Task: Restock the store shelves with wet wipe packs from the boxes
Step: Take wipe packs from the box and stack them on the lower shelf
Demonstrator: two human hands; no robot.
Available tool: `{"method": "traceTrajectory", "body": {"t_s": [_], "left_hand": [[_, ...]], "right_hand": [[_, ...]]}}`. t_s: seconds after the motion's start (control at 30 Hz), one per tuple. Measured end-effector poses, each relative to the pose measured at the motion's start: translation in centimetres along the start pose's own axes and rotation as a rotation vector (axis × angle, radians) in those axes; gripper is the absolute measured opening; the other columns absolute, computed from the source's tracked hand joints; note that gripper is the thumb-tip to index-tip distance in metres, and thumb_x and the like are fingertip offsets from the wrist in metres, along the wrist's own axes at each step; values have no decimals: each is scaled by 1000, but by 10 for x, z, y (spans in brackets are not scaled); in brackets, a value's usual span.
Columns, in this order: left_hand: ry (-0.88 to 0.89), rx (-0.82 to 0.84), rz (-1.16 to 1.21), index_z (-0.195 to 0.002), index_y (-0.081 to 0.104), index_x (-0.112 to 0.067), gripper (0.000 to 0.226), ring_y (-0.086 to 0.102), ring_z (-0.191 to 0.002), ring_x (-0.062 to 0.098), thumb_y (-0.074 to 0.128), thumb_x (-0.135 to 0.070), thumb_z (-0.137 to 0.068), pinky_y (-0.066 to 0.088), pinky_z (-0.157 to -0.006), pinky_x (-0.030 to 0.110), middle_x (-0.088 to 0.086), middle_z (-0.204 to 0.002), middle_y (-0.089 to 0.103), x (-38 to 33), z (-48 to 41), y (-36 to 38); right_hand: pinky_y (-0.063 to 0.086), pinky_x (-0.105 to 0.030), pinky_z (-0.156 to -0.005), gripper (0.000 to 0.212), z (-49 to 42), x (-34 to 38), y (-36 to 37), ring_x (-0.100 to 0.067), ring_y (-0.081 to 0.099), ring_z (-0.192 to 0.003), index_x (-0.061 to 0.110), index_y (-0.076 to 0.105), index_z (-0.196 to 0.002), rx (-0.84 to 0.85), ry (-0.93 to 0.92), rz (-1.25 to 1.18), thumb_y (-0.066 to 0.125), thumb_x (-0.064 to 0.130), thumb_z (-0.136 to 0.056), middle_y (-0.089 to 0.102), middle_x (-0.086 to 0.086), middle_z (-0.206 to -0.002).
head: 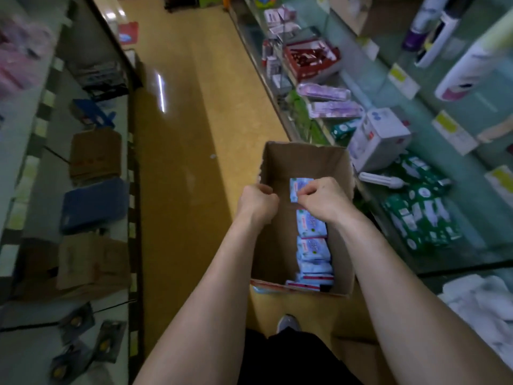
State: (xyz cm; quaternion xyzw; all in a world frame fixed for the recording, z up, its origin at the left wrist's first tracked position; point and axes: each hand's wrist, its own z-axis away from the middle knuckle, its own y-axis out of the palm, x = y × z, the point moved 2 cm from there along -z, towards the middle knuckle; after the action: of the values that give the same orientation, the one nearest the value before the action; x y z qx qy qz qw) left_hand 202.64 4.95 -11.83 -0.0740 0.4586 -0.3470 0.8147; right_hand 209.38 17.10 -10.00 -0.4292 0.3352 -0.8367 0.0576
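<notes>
An open cardboard box point(340, 187) stands on the aisle floor in front of me. A row of blue-and-white wet wipe packs point(312, 245) lies along its bottom, toward the near wall. My left hand point(258, 202) grips the box's left rim with curled fingers. My right hand point(323, 198) reaches inside the box, its curled fingers pinching the farthest wet wipe pack point(301, 184), which stands apart from the row. Part of that pack is hidden by my fingers.
Glass shelves on the right hold green packs point(422, 215), a white carton point(380, 137), purple packs point(333, 108) and bottles point(472, 59). The left shelf unit carries brown boxes point(94, 154) and a blue pack point(93, 205). A yellow floor aisle point(177, 134) runs ahead. My shoe point(288, 323) is just behind the box.
</notes>
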Motion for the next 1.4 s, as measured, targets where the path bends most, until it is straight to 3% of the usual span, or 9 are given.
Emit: {"method": "traceTrajectory", "body": {"t_s": [0.2,0.33,0.5,0.7,0.97,1.07,1.17,1.27,1.4], "left_hand": [[-186,99,-48,-113,65,-15,27,68,-93,28,62,-21,-88,59,-68,34,14,-106,67,38,-38,66],[-308,177,-42,-124,60,-12,37,65,-99,29,63,-19,-88,51,-52,27,17,-114,65,71,-68,103],[-465,268,-20,-116,57,-14,25,59,-83,23,62,-15,-92,54,-74,37,9,-86,57,106,-103,140],[-580,356,-84,-107,60,-9,18,54,-66,17,64,-14,-90,47,-51,28,13,-93,63,143,-138,175],[-701,431,-20,-112,62,-4,33,50,-57,18,65,-26,-89,41,-51,27,8,-73,54,169,-164,207],[-732,383,7,-107,59,-6,34,49,-53,19,70,-30,-85,40,-49,28,9,-71,54,175,-173,210],[-761,379,26,-91,55,-7,25,44,-50,16,69,-28,-88,41,-49,28,7,-67,52,180,-181,209],[-804,412,62,-81,49,-11,23,45,-54,17,63,-27,-92,42,-53,30,7,-69,51,182,-184,206],[-860,409,126,-83,50,-13,18,50,-60,19,56,-26,-94,43,-61,32,7,-73,53,188,-186,196]], "right_hand": [[52,-33,-81,12,-43,-80,16,-28,65,-93,11,67,-79,77,217,20,61,15,-88,68,-13,-95],[46,-29,-77,13,-63,-122,42,-29,62,-100,1,68,-92,162,320,49,56,5,-90,66,-17,-100],[43,-27,-92,34,-83,-163,79,-28,53,-120,3,55,-127,241,437,131,55,10,-94,56,-14,-131],[44,-36,-97,45,-106,-202,111,-33,50,-123,13,45,-133,316,508,299,58,23,-91,51,-12,-135],[40,-34,-101,54,-133,-234,134,-33,48,-127,12,42,-137,305,601,262,61,24,-88,49,-15,-138],[47,-31,-86,36,-142,-243,134,-28,61,-108,5,58,-120,261,598,147,59,13,-85,63,-16,-120],[47,-30,-77,17,-140,-246,137,-25,61,-94,2,64,-100,396,568,258,54,7,-86,64,-17,-106],[42,-27,-77,31,-139,-239,141,-31,58,-110,7,59,-118,510,532,432,59,19,-89,60,-14,-124],[43,-34,-95,59,-142,-238,154,-31,49,-124,14,39,-138,656,477,640,61,37,-88,49,-12,-138]]}}
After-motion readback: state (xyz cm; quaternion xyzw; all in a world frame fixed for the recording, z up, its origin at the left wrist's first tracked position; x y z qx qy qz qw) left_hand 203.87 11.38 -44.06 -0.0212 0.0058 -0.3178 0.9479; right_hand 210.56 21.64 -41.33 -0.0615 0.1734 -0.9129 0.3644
